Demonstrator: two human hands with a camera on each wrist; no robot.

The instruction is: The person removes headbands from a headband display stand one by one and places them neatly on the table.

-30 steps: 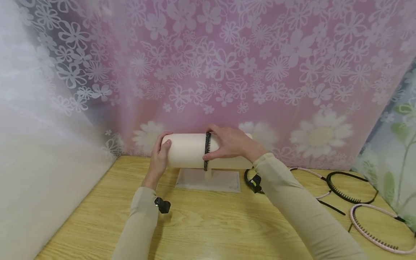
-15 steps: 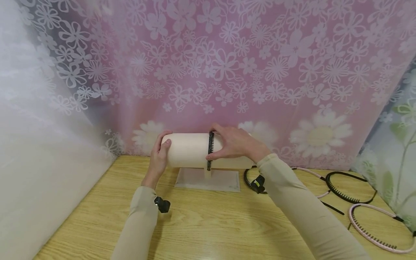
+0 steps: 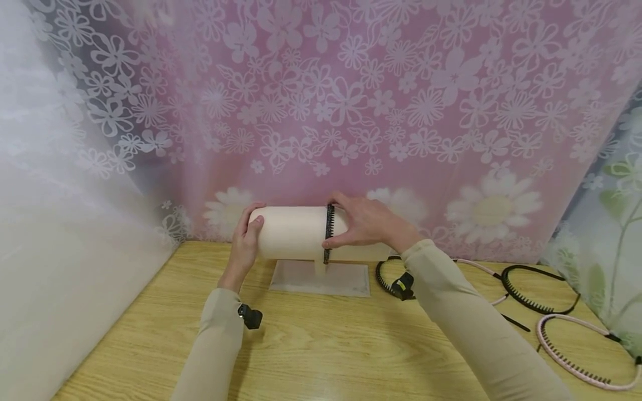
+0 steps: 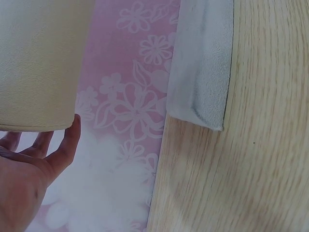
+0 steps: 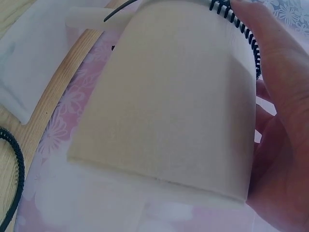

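Note:
A cream, padded cylinder (image 3: 291, 233) lies sideways on a post above a pale rectangular base (image 3: 346, 281), forming a headband display stand. My left hand (image 3: 244, 242) holds its left end, thumb in front; in the left wrist view, fingers (image 4: 71, 140) curl up at the end's rim. Around the cylinder, just right of its middle, sits a black toothed headband (image 3: 329, 228). My right hand (image 3: 371, 223) pinches that headband, thumb at the front and fingers over the top. From the right wrist, its comb teeth (image 5: 246, 33) show along the cylinder, and the fingers are partly hidden behind it.
On the wooden table (image 3: 301, 345), more headbands lie to the right: a black one (image 3: 383, 281) partly behind the right wrist, another black one (image 3: 526, 303), and a pink one (image 3: 567, 362). A flowered pink curtain (image 3: 351, 111) hangs close behind the stand.
My right hand has slid the black headband a short way to the right along the cylinder. The left hand keeps its hold on the left end.

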